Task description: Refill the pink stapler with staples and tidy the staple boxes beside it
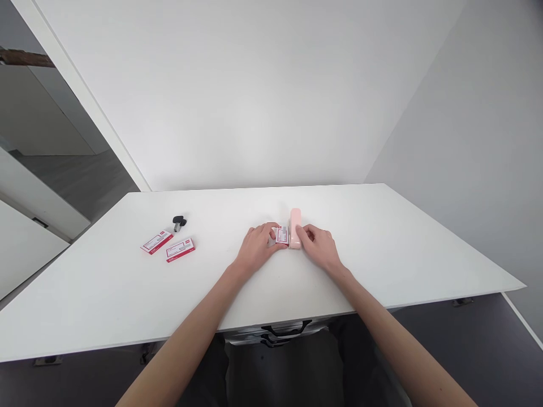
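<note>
My left hand pinches a small white and red box between thumb and fingers, like a box of staples. The box lies close against the left side of a pink stapler, which points away from me on the table. My right hand is at the stapler's right side, thumb on its near half and the other fingers curled. The right fingertips are partly hidden. Two more white and red boxes, a tilted one and a nearer one, lie to the left.
A small black and silver object, perhaps a staple remover, lies behind the two boxes. The white table meets a white wall at the back. Below its front edge are black handles and my legs.
</note>
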The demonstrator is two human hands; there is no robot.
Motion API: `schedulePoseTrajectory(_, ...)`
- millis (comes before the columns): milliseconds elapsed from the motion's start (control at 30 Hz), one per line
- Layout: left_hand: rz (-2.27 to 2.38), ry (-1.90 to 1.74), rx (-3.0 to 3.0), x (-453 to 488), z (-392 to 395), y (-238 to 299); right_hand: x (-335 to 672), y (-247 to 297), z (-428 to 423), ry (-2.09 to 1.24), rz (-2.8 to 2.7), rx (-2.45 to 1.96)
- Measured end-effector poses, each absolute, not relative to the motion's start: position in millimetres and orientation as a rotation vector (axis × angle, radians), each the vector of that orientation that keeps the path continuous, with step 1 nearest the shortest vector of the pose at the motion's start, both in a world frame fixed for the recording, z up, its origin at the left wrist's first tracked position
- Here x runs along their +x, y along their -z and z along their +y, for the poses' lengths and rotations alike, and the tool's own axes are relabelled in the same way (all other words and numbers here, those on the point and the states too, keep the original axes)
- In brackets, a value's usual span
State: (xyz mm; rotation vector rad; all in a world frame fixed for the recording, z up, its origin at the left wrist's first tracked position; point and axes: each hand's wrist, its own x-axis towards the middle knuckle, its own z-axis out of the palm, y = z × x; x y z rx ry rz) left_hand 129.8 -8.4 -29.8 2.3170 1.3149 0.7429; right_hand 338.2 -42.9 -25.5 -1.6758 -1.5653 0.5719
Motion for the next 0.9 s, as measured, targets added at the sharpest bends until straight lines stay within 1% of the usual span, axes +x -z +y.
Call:
schedulePoseTrajectory(200,1.359,-0.765,2.308,129.5,-8.3,33.3,340.8,26.8,-44.1,-0.596,-1.584,-1.664)
schedulePoseTrajectory(467,1.272,-0.756,2.335,127.7,-16.3,30.0,342.9,31.7,-43.3,-0.583,-1.601,-1.639)
schedulePoseTrajectory(633,1.325,-0.831,2.472,117.1,-30.8,27.3,346.6,33.9,-45.6,-0.62,-1.443,-1.57)
schedulePoseTrajectory(767,1.531,-0.899,2.617,79.3,-42.4,22.3,348.5,34.6,-46.9,-0.667,-1.341,-1.542)
schedulePoseTrajectory(900,1.979,-0.944,2.556,24.2,-52.3,18.1,348.0,34.7,-47.3,-0.684,-1.334,-1.549)
